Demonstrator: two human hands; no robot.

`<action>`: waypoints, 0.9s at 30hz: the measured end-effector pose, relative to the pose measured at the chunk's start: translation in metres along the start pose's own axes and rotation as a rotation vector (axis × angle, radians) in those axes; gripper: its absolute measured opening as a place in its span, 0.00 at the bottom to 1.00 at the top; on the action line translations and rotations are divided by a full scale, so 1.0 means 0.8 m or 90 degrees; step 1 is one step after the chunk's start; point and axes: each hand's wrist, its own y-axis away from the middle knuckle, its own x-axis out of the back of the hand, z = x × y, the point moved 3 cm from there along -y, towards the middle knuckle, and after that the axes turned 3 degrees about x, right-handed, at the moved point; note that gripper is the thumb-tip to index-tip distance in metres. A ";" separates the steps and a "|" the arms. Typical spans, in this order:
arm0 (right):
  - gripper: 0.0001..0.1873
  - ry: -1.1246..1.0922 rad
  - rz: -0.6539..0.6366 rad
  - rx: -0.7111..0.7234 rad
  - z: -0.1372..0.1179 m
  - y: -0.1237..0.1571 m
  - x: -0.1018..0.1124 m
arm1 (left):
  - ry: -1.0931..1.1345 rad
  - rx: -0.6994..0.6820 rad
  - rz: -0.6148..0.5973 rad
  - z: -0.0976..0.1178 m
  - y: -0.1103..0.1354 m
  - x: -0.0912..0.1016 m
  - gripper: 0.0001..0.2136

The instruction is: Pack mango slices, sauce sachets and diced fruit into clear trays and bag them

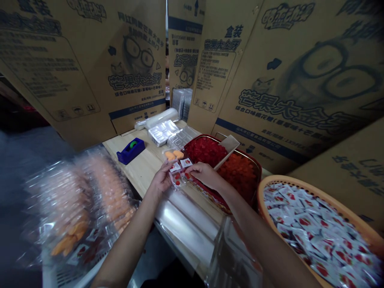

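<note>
My left hand (162, 179) grips the near left edge of a clear plastic tray (181, 185) with several compartments. Two small white sachets with red print (186, 162) lie in its middle compartments. Orange pieces (174, 155) fill the far end, and small red pieces (177, 183) sit in the near part. Over the tray's right side, my right hand (205, 174) has its fingertips pinched together beside a red piece; what they hold, if anything, is hidden. Just right of this hand stands a red-rimmed bin (260, 176) of red and orange pieces, with a pale scoop (229, 149) in it.
An orange basket (265, 182) of sachets stands at right. At left, filled clear packs (105, 180) are piled over a white crate (57, 276). A blue tape dispenser (131, 151), empty trays (163, 132) and plastic film (186, 224) lie on the wooden table (141, 172). Cardboard boxes (135, 52) wall the back.
</note>
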 end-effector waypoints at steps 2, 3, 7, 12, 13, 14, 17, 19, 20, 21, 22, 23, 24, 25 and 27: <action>0.09 -0.044 0.051 -0.012 0.002 0.002 0.005 | 0.002 0.003 0.003 0.000 0.001 0.000 0.12; 0.08 -0.071 0.079 -0.026 0.005 0.002 0.008 | 0.004 0.002 0.003 0.000 0.001 0.000 0.13; 0.06 -0.060 0.177 -0.077 0.017 0.002 0.027 | 0.009 0.004 -0.013 0.001 0.001 0.001 0.15; 0.13 0.194 0.251 -0.087 0.014 0.003 0.070 | 0.011 0.000 -0.027 0.000 0.001 0.003 0.16; 0.12 0.259 0.249 -0.115 0.012 0.008 0.078 | 0.011 -0.001 -0.028 0.000 0.001 0.003 0.16; 0.11 0.329 0.245 -0.160 0.012 0.014 0.084 | 0.010 -0.001 -0.031 0.000 0.002 0.003 0.16; 0.12 0.502 0.143 -0.364 0.024 0.045 0.089 | 0.008 -0.006 -0.039 0.001 0.005 0.002 0.17; 0.13 0.523 0.036 -0.456 0.040 0.068 0.079 | 0.005 -0.006 -0.039 0.003 0.008 0.001 0.19; 0.13 0.512 -0.007 -0.472 0.049 0.078 0.072 | 0.002 -0.004 -0.039 0.004 0.011 0.000 0.19; 0.12 0.497 -0.033 -0.474 0.057 0.087 0.064 | -0.002 0.000 -0.040 0.005 0.014 0.000 0.20; 0.11 0.484 -0.045 -0.469 0.064 0.095 0.057 | -0.007 0.003 -0.041 0.007 0.017 -0.001 0.20; 0.09 0.475 -0.053 -0.463 0.070 0.101 0.051 | -0.010 0.004 -0.041 0.008 0.021 -0.001 0.20; 0.09 0.468 -0.056 -0.459 0.075 0.106 0.047 | -0.014 0.004 -0.042 0.009 0.026 -0.002 0.20; 0.10 0.463 -0.053 -0.455 0.078 0.109 0.044 | -0.017 0.004 -0.041 0.010 0.031 -0.002 0.20; 0.11 0.460 -0.032 -0.453 0.079 0.114 0.044 | -0.021 0.006 -0.034 0.011 0.043 0.000 0.20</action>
